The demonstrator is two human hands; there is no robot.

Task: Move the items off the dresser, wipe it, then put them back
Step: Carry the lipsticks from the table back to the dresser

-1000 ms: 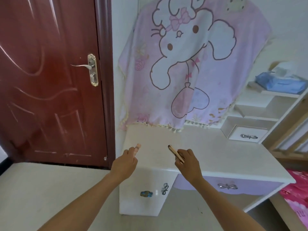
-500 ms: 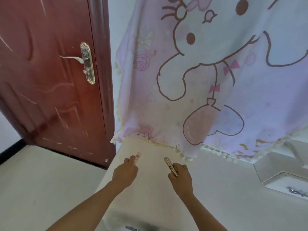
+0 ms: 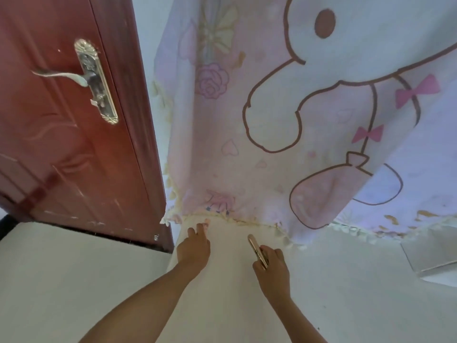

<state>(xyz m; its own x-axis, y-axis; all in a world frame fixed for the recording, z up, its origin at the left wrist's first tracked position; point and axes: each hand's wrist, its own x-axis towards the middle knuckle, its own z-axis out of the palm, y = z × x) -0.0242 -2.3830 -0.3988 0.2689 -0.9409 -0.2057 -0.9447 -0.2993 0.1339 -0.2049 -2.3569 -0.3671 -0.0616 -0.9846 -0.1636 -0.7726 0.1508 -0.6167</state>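
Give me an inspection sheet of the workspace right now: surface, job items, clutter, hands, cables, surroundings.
Surface: white dresser top, bare where visible; the near edge is out of frame.
Job's things: small pink item and slim gold item, both held over the back left of the top.
Clutter: nothing seen.
Hands: left hand pinches the small pink item at its fingertips; right hand grips the slim gold item.
Cables: nothing seen.
Surroundings: cartoon-print cloth hangs down to the back edge of the top; red-brown door with lever handle to the left; pale floor.
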